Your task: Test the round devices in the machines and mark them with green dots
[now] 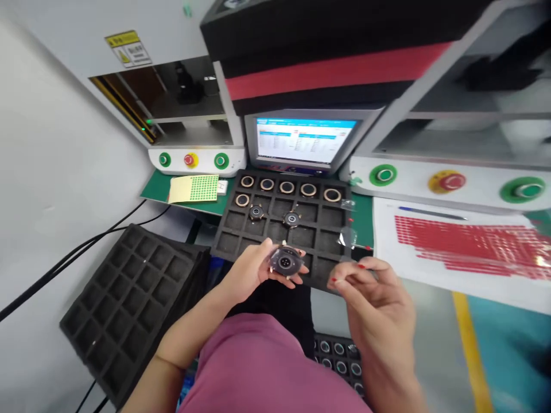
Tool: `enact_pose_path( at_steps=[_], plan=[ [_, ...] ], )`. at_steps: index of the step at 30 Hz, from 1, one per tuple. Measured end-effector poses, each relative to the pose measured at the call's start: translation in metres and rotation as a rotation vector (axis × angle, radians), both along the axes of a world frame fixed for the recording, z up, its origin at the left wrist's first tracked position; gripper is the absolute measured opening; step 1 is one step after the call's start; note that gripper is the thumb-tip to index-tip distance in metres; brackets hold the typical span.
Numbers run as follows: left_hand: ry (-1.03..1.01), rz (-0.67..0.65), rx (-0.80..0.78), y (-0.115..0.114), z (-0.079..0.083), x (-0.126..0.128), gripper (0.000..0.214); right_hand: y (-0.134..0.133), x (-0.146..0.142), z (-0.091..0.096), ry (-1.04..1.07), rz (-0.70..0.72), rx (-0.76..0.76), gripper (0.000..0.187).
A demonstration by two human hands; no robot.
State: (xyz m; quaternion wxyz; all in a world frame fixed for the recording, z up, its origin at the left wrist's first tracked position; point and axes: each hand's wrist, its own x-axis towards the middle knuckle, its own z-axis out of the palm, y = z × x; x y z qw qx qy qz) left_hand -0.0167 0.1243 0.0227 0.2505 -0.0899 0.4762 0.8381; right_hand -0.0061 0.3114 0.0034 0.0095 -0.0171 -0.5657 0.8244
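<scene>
My left hand (253, 271) is closed around a small round black part (285, 263) with metal tabs, held face up over the near edge of a black compartment tray (228, 221). My right hand (373, 298) hovers just to the right with thumb and forefinger pinched together; a clear film scrap (346, 236) hangs above those fingers, and I cannot tell whether they grip it. In the tray, several gold rings (287, 187) fill the far row, and two more round black parts (256, 212) sit in the second row.
A stack of empty black foam trays (129, 287) lies at the left. A monitor (303, 140) stands behind the tray, flanked by machines with green and red buttons (446, 182). A sheet of red stickers (465, 241) lies at the right, green dot stickers (193, 188) at the far left. Another tray of rings (340, 353) sits below.
</scene>
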Motion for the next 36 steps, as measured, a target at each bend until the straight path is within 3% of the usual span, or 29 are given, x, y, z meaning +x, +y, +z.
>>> enact_pose_path(
  at_steps=[4, 8, 16, 20, 25, 30, 34, 36],
  plan=[
    [0.132, -0.007, -0.096, 0.01, 0.01, 0.004, 0.047, -0.005, 0.001, 0.006, 0.121, -0.092, 0.06, 0.035],
    [0.237, 0.086, -0.218, 0.016, 0.014, 0.011, 0.028, -0.018, 0.001, 0.012, 0.22, -0.176, 0.178, 0.046],
    [0.365, 0.121, -0.369, 0.022, 0.007, 0.015, 0.026, -0.036, 0.0, 0.013, 0.259, -0.273, 0.282, 0.045],
    [0.312, 0.095, -0.321, 0.021, 0.002, 0.013, 0.029, -0.038, -0.001, 0.009, 0.276, -0.309, 0.312, 0.043],
    [0.117, 0.068, -0.154, 0.017, -0.005, 0.009, 0.045, -0.034, -0.004, 0.001, 0.391, -0.222, 0.338, 0.05],
    [-0.035, 0.065, 0.008, 0.022, -0.009, 0.003, 0.039, -0.032, 0.004, -0.004, 0.474, -0.178, 0.438, 0.053],
    [-0.06, 0.178, 0.006, 0.022, -0.018, -0.004, 0.039, -0.021, 0.015, 0.007, 0.495, -0.079, 0.414, 0.055],
    [-0.061, 0.265, -0.004, 0.019, -0.024, -0.008, 0.04, -0.005, 0.004, 0.009, 0.444, -0.08, 0.351, 0.051]
  ],
)
